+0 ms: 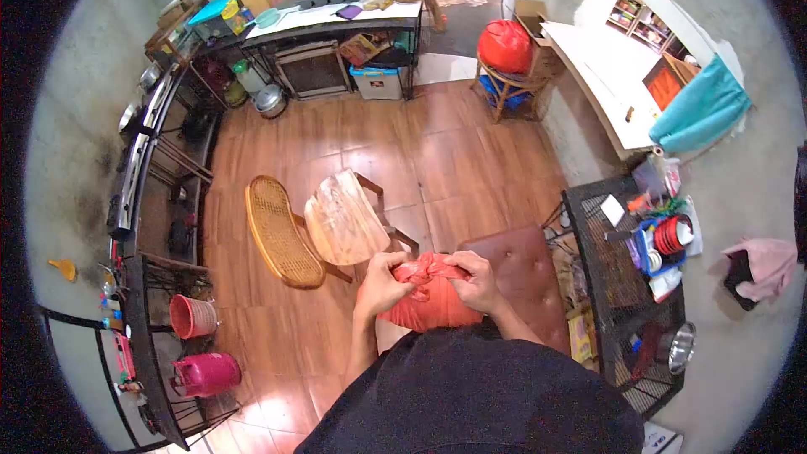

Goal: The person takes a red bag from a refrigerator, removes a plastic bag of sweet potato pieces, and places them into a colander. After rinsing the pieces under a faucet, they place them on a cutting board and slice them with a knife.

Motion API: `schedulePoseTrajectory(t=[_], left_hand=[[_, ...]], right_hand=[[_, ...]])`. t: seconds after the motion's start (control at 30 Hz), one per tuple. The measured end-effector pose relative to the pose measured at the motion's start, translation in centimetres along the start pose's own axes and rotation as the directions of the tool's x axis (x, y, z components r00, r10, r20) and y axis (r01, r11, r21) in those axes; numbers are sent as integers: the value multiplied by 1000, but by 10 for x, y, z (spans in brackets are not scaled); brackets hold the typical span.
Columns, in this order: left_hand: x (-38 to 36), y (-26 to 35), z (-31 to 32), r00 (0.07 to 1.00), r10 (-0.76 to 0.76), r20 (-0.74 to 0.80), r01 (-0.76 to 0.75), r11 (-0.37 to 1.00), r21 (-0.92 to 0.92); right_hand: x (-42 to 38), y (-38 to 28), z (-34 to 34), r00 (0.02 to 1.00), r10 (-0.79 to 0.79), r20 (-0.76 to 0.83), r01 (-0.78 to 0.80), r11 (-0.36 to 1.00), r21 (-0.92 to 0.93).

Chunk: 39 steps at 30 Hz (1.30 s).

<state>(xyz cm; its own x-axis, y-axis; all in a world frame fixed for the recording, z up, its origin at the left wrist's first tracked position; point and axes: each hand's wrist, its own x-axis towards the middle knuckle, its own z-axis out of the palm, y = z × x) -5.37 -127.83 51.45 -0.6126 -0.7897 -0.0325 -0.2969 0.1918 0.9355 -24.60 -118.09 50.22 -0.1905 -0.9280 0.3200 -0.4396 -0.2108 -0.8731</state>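
A full red plastic bag (433,313) is directly in front of my body, its twisted top gathered into a knot. My left hand (385,282) is closed on the left end of the bag's top. On the other side of the knot, my right hand (476,280) grips the right end with bent fingers. The bag's lower part is hidden by my dark shirt. Just beyond my hands stands a small wooden stool (345,217).
A curved rattan bench (282,231) stands left of the stool. At right are a brown cushioned seat (521,277) and a black mesh rack (609,265). Another red bag (505,45) rests on a rattan stand. A pink gas cylinder (207,374) is at lower left.
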Motion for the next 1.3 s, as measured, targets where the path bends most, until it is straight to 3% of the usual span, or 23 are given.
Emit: schedulePoseTrajectory(t=[0.07,0.17,0.3,0.37,0.43,0.47,0.57,0.6,0.67,0.77,0.83,0.9,0.97,1.03,1.1,1.17,1.23,1.3], left_hand=[[29,11,-14,1000,-16,-6,16,1000,-16],[90,4,-28,1000,-17,-19,16,997,-78],[177,3,-46,997,-45,67,54,990,-133],[212,14,-58,997,-34,65,50,965,-256],[235,8,-73,994,-95,57,105,969,-224],[246,8,-79,992,-122,40,128,958,-257],[295,17,-97,992,-127,-4,120,948,-295],[312,30,-100,992,-100,-83,69,945,-319],[343,31,-107,977,-84,-197,13,941,-338],[392,-7,-133,948,-160,-274,56,934,-352],[426,-16,-156,937,-83,-340,-19,959,-284],[456,-30,-176,914,-131,-385,2,947,-320],[484,-57,-200,919,-147,-367,-4,925,-379],[520,-47,-233,926,-203,-318,63,914,-401],[567,-49,-269,936,-169,-310,30,913,-406],[601,-69,-306,921,105,-375,-74,993,97],[633,-69,-336,920,111,-375,-53,985,163],[675,-74,-367,894,307,-326,-169,906,389]], right_hand=[[40,18,2,998,-63,-3,63,997,35],[103,43,-4,998,-25,52,19,994,106],[200,75,-22,987,-88,137,80,995,64],[247,89,-26,979,-119,168,107,991,78],[278,96,-23,976,57,212,-91,984,155],[295,99,-20,984,24,178,-73,958,277],[341,113,-14,984,-18,175,-28,966,256],[358,119,-12,986,-56,154,22,978,209],[392,139,-3,982,-38,183,0,979,203],[454,149,10,974,8,226,-62,970,234],[502,162,28,938,-26,345,-24,990,142],[554,178,51,885,-260,386,226,965,131],[594,194,64,793,-227,566,266,964,14],[632,206,86,774,-191,603,223,975,23],[687,219,104,756,-189,626,226,974,21],[727,223,121,799,-202,567,183,979,90],[763,216,127,851,-228,474,198,974,112],[801,214,134,907,-200,371,159,978,136]])
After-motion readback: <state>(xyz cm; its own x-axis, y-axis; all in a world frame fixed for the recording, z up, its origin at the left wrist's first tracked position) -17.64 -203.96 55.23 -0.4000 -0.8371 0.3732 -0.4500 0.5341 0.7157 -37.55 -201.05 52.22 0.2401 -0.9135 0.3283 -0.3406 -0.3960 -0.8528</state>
